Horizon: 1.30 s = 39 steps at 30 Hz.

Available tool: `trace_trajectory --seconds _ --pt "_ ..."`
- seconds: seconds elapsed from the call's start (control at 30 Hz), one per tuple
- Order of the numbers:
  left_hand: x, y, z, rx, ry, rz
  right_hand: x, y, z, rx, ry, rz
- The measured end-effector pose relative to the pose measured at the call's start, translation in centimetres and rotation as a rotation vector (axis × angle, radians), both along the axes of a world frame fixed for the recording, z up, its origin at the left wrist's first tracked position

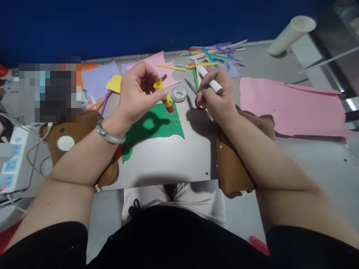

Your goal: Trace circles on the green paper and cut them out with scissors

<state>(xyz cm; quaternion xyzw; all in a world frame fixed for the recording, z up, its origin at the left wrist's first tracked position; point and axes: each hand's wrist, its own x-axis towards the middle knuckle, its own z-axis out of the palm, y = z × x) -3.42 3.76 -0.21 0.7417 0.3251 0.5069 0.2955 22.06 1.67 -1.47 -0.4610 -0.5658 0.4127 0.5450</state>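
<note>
My left hand (140,93) pinches a yellow and red glue stick (163,93) between thumb and fingers, tilted above a green paper sheet (151,125). Small outlined circles show on the sheet's right part. Closed around a white marker (211,80) with a dark end is my right hand (217,95), to the right of the sheet. Scissors (191,86) show beside its fingertips, their handles partly covered; I cannot tell whether the fingers touch them. Between the hands sits a roll of clear tape (179,94).
Brown cushioned pads (234,164) lie under both forearms. Pink paper (297,108) is at right, purple paper (103,76) at back left. Colourful sticks (213,56) are heaped near the blue partition. A white tube (291,35) stands back right; a power strip (17,160) with cables lies left.
</note>
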Motion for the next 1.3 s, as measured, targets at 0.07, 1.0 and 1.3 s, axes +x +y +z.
trace_trajectory --seconds 0.07,1.0,1.3 --pt "0.1 0.2 -0.3 -0.007 -0.006 -0.039 0.1 0.1 -0.1 0.027 -0.021 -0.011" --pt "2.8 -4.1 -0.7 -0.101 0.239 -0.098 0.7 0.8 -1.3 0.225 -0.166 -0.009" --pt "2.8 -4.0 -0.7 -0.179 0.208 -0.108 0.7 0.7 -1.0 0.220 -0.205 -0.025"
